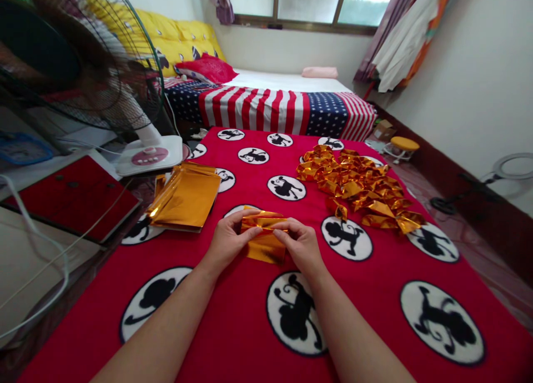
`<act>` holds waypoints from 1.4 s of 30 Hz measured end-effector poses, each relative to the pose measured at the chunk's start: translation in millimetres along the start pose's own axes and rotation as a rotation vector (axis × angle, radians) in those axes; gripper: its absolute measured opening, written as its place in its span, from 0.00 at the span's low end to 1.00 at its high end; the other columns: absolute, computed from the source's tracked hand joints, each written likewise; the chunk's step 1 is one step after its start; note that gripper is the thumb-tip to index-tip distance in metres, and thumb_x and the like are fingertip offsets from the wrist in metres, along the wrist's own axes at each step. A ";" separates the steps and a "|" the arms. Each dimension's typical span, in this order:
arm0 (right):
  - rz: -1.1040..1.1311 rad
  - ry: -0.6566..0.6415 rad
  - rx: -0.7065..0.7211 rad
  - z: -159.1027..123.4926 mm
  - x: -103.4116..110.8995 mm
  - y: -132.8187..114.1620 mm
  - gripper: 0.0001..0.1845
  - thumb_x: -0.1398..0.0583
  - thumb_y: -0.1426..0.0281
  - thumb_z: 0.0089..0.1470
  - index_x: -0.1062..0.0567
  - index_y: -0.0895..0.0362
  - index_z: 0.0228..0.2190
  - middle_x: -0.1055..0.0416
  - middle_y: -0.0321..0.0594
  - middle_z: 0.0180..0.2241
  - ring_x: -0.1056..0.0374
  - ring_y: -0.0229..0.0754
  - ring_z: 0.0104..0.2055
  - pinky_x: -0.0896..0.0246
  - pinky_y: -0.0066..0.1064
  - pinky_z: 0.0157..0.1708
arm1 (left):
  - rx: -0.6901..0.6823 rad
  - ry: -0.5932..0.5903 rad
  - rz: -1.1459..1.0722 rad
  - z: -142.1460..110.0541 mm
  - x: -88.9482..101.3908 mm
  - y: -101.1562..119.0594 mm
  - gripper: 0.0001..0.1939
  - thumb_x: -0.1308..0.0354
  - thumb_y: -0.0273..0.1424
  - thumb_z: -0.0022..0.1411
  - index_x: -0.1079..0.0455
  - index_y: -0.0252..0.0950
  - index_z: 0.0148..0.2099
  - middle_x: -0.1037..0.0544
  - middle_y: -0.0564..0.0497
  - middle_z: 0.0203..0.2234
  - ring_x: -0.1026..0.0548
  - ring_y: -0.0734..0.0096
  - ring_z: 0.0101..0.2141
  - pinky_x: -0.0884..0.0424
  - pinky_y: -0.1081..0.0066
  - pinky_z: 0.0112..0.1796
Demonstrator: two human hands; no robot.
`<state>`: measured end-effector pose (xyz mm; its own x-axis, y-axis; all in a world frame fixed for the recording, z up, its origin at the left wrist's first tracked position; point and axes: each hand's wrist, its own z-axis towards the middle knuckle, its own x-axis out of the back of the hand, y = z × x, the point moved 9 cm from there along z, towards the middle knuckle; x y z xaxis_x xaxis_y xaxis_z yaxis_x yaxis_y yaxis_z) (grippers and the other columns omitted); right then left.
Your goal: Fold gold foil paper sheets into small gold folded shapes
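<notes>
Between my two hands is a sheet of gold foil paper (pixel 266 248), with its far part folded over in creases. My left hand (pixel 231 234) pinches its left edge, thumb on top. At the right edge, my right hand (pixel 300 241) grips it the same way, thumb and fingers closed. A stack of flat gold foil sheets (pixel 189 197) lies to the left of my hands. Off to the right sits a pile of folded gold foil pieces (pixel 353 180), several of them strewn in rows.
A red cloth with monkey prints (pixel 233 327) covers the surface under my hands. An electric fan (pixel 150 150) stands at the left beside a red box (pixel 75 200). Beyond is a bed with a striped, starred cover (pixel 266 108). A yellow stool (pixel 403 144) stands at the right.
</notes>
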<state>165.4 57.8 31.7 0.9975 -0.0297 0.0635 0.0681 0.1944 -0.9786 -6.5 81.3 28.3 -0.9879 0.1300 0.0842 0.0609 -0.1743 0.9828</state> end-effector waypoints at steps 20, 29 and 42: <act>-0.054 0.024 0.011 -0.5 2.9 4.1 0.05 0.37 0.68 0.51 0.20 0.55 0.28 0.27 0.37 0.29 0.31 0.40 0.33 0.38 0.29 0.34 | -0.090 0.022 0.135 2.5 5.2 6.1 0.21 0.33 0.36 0.53 0.25 0.39 0.50 0.35 0.42 0.58 0.27 0.61 0.50 0.25 0.68 0.45; -0.026 0.048 0.031 0.0 5.0 1.7 0.04 0.36 0.68 0.50 0.21 0.54 0.28 0.28 0.36 0.29 0.32 0.40 0.32 0.38 0.29 0.32 | -0.198 0.133 0.357 1.0 14.4 19.5 0.18 0.33 0.39 0.53 0.23 0.39 0.46 0.29 0.46 0.47 0.29 0.72 0.35 0.29 0.73 0.38; 0.002 0.054 0.036 -0.4 5.0 2.2 0.04 0.37 0.69 0.51 0.21 0.54 0.29 0.29 0.37 0.30 0.33 0.39 0.32 0.40 0.28 0.31 | -0.090 0.210 0.309 0.8 22.0 10.1 0.28 0.33 0.41 0.52 0.29 0.36 0.54 0.29 0.54 0.31 0.35 0.79 0.23 0.35 0.78 0.27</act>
<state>170.6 57.7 29.8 0.9954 -0.0823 0.0499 0.0677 0.2293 -0.9710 -27.6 83.2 40.2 -0.9332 -0.1433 0.3295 0.3568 -0.2605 0.8971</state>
